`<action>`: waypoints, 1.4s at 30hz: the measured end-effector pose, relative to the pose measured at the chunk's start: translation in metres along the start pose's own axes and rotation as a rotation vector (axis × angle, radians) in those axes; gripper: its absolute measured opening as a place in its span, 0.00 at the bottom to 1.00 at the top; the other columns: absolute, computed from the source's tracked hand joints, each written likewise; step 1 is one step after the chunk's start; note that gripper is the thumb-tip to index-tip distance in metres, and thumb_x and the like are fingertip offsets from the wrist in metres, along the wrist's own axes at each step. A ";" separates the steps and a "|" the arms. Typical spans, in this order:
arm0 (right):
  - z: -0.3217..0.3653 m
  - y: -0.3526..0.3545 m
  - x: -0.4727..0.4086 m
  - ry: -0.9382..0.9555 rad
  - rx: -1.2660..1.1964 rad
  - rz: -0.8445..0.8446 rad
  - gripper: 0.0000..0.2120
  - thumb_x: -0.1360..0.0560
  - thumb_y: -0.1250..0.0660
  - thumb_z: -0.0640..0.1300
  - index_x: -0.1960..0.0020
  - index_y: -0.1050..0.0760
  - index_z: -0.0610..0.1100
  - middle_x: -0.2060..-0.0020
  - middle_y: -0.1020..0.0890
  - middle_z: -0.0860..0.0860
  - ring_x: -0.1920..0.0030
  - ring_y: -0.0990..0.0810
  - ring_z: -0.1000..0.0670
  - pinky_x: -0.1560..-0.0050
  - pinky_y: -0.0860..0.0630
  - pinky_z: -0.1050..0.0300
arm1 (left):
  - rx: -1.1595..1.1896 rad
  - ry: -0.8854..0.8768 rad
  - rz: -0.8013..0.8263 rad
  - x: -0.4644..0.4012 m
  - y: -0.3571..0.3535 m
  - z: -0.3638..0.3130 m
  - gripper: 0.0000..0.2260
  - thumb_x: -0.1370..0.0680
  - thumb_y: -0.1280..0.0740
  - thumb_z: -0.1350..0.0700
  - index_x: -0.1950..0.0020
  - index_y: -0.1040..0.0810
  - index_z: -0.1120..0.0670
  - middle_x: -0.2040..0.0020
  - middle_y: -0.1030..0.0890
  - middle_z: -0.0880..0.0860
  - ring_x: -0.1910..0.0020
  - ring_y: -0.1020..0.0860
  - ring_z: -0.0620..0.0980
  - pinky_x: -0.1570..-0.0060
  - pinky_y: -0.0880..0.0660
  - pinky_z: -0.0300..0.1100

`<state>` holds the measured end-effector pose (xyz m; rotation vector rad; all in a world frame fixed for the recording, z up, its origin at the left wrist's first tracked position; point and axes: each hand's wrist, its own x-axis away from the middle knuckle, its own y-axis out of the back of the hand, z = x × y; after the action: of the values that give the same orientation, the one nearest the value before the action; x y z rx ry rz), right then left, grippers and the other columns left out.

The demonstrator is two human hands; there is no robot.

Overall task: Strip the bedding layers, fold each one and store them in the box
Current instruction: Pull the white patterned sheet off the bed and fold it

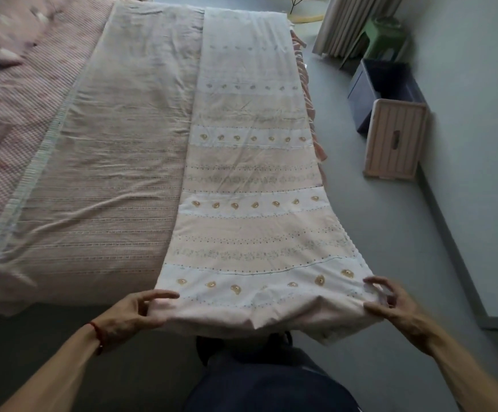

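A long cream sheet (250,179) with white bands and small gold motifs lies folded lengthwise along the bed's right side, its near end lifted off the foot of the bed. My left hand (131,316) pinches the near left corner, and my right hand (390,304) grips the near right corner, so the end sags between them. Beside it a pinkish-beige woven blanket (117,162) covers the middle of the bed. A dark blue open box (360,93) stands on the floor by the right wall.
A pink checked cover (10,93) and a pillow lie on the bed's left part. A pale pink crate (396,141) stands on its side in front of the blue box. Further back are a green stool (387,37) and a curtain. Grey floor runs between bed and wall.
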<state>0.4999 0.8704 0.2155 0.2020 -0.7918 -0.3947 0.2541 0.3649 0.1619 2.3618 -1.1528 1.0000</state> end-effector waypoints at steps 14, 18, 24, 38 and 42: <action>0.054 0.070 -0.070 0.227 -0.014 -0.021 0.10 0.27 0.25 0.43 0.46 0.15 0.45 0.46 0.15 0.48 0.46 0.19 0.52 0.55 0.22 0.67 | 0.315 -0.175 -0.715 -0.019 0.005 -0.074 0.07 0.25 0.27 0.64 0.52 0.15 0.54 0.57 0.17 0.56 0.61 0.22 0.47 0.66 0.24 0.34; 0.077 0.074 -0.108 0.227 -0.021 -0.011 0.11 0.25 0.26 0.36 0.42 0.18 0.39 0.48 0.16 0.44 0.50 0.18 0.48 0.61 0.21 0.67 | 0.443 -0.178 -0.714 -0.048 0.027 -0.096 0.07 0.23 0.30 0.65 0.48 0.16 0.54 0.54 0.18 0.54 0.56 0.22 0.48 0.63 0.21 0.33; 0.114 0.056 -0.161 0.194 0.037 -0.236 0.12 0.29 0.22 0.34 0.46 0.19 0.38 0.54 0.19 0.41 0.59 0.22 0.48 0.65 0.22 0.65 | 0.504 -0.191 -0.669 -0.104 0.064 -0.133 0.10 0.21 0.33 0.68 0.44 0.22 0.56 0.50 0.22 0.54 0.51 0.23 0.49 0.47 0.24 0.41; 0.185 0.028 -0.370 0.153 0.070 -0.468 0.14 0.32 0.18 0.44 0.49 0.19 0.48 0.52 0.17 0.47 0.51 0.18 0.44 0.55 0.24 0.58 | 0.315 -0.061 -0.822 -0.296 0.175 -0.195 0.09 0.24 0.28 0.68 0.50 0.20 0.56 0.56 0.20 0.53 0.54 0.21 0.49 0.47 0.22 0.45; 0.174 0.007 -0.475 0.175 0.061 -0.464 0.15 0.31 0.19 0.45 0.48 0.20 0.47 0.50 0.17 0.46 0.52 0.19 0.48 0.52 0.21 0.56 | 0.261 -0.032 -0.875 -0.385 0.197 -0.185 0.10 0.23 0.29 0.67 0.55 0.21 0.52 0.58 0.20 0.50 0.59 0.22 0.45 0.54 0.23 0.40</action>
<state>0.0740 1.0698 0.0281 0.4746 -0.5796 -0.7793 -0.1481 0.5595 0.0138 2.6510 0.0805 0.7990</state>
